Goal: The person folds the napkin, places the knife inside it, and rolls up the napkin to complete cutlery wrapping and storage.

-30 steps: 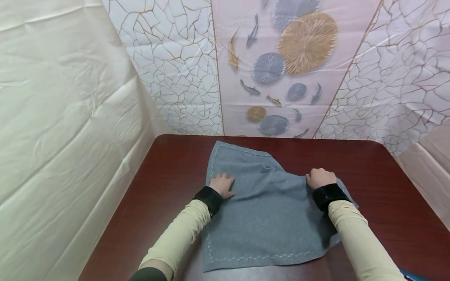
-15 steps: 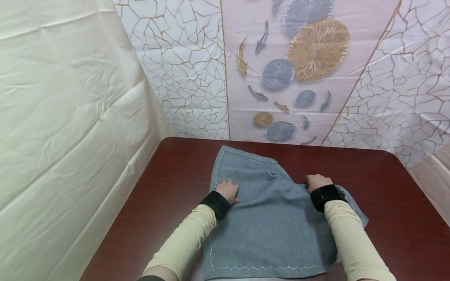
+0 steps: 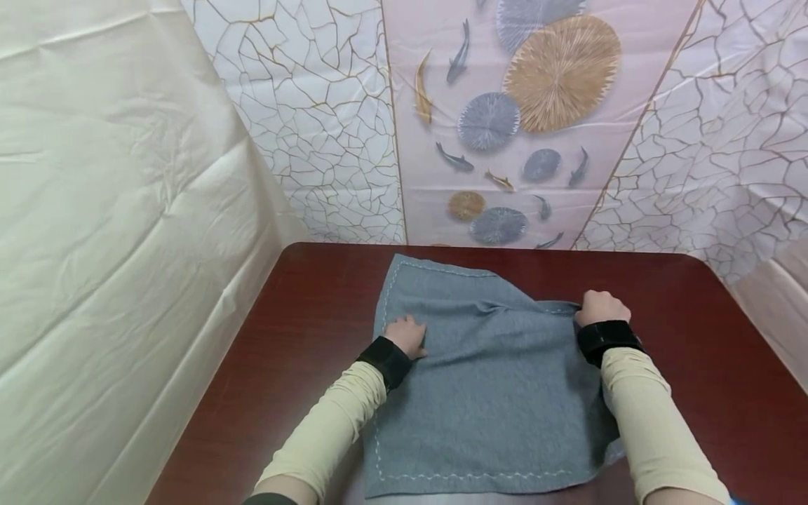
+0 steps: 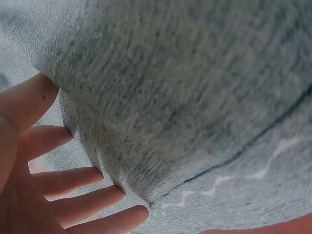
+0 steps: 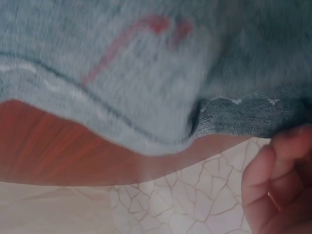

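A grey-blue cloth with pale zigzag stitching along its borders lies on the table, its upper right part creased. On its left side rests my left hand; the left wrist view shows that hand's fingers spread and fairly straight, their tips against the fabric. At the cloth's far right edge, my right hand pinches the hem. Its curled fingers appear in the right wrist view, where part of the cloth hangs in a fold and bears a reddish mark. The right corner is partly hidden beneath my forearm.
The dark red-brown table has rounded far corners. Behind it hangs a patterned backdrop with fish and round shapes. A cream sheet hangs along the left. A small blue thing, too cut off to identify, shows at the lower right edge.
My right hand has moved right and slightly away with the hem, drawing out the cloth's far edge. The left hand stays on the left side, its fingers drawn closer together. The head view shifted slightly.
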`<state>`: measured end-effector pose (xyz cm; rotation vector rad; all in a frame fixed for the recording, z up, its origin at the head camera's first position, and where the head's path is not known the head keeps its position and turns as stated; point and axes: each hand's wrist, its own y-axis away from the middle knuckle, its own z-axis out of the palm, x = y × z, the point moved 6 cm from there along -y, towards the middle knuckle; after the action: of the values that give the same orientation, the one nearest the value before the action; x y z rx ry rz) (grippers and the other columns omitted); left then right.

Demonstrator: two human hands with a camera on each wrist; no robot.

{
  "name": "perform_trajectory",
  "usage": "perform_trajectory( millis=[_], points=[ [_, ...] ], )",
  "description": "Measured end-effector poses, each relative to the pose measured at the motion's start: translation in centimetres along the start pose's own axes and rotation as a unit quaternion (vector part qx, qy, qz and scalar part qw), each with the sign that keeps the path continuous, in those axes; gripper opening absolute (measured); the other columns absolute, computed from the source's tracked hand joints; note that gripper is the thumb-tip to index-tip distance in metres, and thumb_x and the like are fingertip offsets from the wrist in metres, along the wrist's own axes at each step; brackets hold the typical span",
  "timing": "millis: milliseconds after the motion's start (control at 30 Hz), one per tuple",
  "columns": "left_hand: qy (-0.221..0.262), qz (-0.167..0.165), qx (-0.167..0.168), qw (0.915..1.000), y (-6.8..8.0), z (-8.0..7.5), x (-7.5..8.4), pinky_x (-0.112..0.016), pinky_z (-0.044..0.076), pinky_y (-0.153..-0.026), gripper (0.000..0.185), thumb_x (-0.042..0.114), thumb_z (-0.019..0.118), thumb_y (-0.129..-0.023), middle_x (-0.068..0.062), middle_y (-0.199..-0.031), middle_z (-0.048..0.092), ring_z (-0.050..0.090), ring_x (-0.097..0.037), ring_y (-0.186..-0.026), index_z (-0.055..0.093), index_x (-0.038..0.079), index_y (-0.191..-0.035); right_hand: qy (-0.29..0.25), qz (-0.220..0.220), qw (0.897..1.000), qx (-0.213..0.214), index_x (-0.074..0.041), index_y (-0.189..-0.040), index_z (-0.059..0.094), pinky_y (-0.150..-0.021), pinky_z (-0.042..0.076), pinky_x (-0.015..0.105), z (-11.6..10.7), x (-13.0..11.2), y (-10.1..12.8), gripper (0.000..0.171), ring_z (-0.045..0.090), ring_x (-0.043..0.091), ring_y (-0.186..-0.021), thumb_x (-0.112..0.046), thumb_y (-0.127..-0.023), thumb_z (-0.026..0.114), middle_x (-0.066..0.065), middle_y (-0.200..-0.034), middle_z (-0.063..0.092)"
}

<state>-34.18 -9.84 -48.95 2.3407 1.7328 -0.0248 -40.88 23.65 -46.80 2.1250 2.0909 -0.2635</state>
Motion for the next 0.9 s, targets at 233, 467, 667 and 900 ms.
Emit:
perform_trajectory(
  millis=[233,467,667,900],
  points=[
    [-0.017,0.001,0.003,0.9999,-0.2,0.0,-0.3,-0.040,0.050,-0.066,0.049,0.046,0.068,-0.078,-0.015,-0.101,0.058,0.059,-0.029,-0.088,0.061,0.012,-0.112,-0.006,0.039,0.999,0.011,0.006,-0.077,0.060,-0.046,0.040,0.048,-1.8,1.0,-0.7,0.018,0.054,0.045,-0.065,-0.007,-0.081,0.049,0.033,-0.081,0.056],
    [-0.021,0.007,-0.005,0.9997,-0.4,0.3,-0.2,-0.040,0.050,-0.069,0.050,0.047,0.067,-0.078,-0.016,-0.104,0.058,0.058,-0.030,-0.091,0.060,0.012,-0.115,-0.017,0.101,0.995,-0.007,0.010,-0.088,0.057,-0.049,0.042,0.049,-3.6,3.3,-0.7,0.027,0.054,0.050,-0.074,-0.013,-0.083,0.044,0.038,-0.090,0.053],
    [-0.021,0.006,-0.006,0.9997,-0.3,0.1,-0.1,-0.040,0.050,-0.071,0.051,0.046,0.067,-0.078,-0.016,-0.105,0.058,0.059,-0.031,-0.091,0.060,0.011,-0.114,-0.016,0.124,0.992,-0.014,0.013,-0.095,0.057,-0.053,0.043,0.052,-3.0,4.2,-0.4,0.033,0.053,0.052,-0.081,-0.016,-0.081,0.047,0.040,-0.095,0.052],
    [-0.025,-0.003,-0.014,0.9996,-0.2,0.2,0.0,-0.041,0.050,-0.067,0.053,0.048,0.066,-0.078,-0.017,-0.108,0.057,0.058,-0.032,-0.091,0.059,0.013,-0.117,-0.014,-0.027,0.996,0.089,0.010,-0.098,0.055,-0.061,0.040,0.058,-3.0,1.1,-0.7,0.029,0.049,0.051,-0.084,-0.005,-0.073,0.054,0.033,-0.092,0.051]
  ],
)
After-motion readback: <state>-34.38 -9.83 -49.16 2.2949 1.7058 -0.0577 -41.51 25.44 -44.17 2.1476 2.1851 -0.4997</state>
